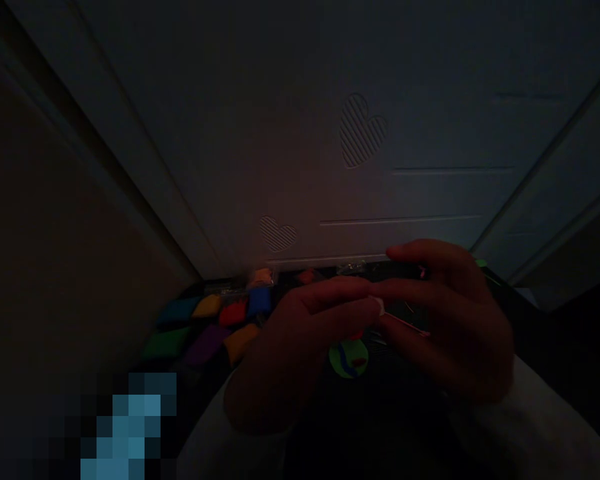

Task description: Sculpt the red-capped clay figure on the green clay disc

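The picture is very dark. My left hand [303, 333] is closed, thumb and fingers pinching a small white lump [379, 306] that looks like modelling clay. From the right, my right hand [450, 320] closes its index finger and thumb about the same lump, while another finger stands raised. A thin pale stick [407, 324] runs from the lump down to the right, below the right index finger. Under the hands lies a light-green disc [336, 360] with a wavy blue strip and a dark reddish piece on it. A bit of red shows just above the disc, partly hidden.
Several coloured packs, among them a green one [166, 344], a purple one [207, 345] and a blue one [259, 302], lie to the left on the dark tabletop. Clear packets [351, 267] line the back edge. A white panel [300, 147] with embossed hearts rises behind.
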Motion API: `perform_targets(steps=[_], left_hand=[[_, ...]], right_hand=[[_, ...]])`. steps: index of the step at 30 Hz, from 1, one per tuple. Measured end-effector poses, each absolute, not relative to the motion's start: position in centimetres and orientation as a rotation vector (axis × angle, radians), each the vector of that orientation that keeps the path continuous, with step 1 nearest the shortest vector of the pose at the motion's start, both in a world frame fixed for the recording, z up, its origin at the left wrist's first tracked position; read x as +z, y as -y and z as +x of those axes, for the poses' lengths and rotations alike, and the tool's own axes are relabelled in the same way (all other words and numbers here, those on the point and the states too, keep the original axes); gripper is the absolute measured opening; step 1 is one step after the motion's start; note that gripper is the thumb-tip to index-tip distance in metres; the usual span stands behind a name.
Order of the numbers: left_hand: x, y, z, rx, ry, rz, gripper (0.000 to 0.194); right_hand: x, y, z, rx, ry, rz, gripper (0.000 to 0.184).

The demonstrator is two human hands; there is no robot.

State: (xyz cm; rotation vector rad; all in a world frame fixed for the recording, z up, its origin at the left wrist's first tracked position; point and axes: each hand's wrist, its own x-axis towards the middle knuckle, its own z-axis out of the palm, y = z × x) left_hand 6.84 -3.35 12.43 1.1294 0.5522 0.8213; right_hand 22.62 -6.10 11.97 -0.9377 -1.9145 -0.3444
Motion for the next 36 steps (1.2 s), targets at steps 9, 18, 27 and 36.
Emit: perform_targets(steps=[9,18,27,36], left_hand=[[11.8,3.2,6.6,0.907,-0.565,1.184,0.011],[12.0,3.0,6.5,0.896,-0.626,1.294,0.012],[12.2,3.2,6.4,0.857,-0.672,1.273,0.010],[11.5,2.8,6.3,0.895,-0.509,1.185,0.014]], right_hand=[[12.0,6.0,22.7,-0.352,1.921,-0.944,0.028],[11.8,6.0,22.7,-0.317,1.900,-0.944,0.026],[11.7,5.9,22.8,-0.313,1.887,-0.944,0.031],[11.8,6.0,22.8,-0.281,1.902,-0.945,0.030]])
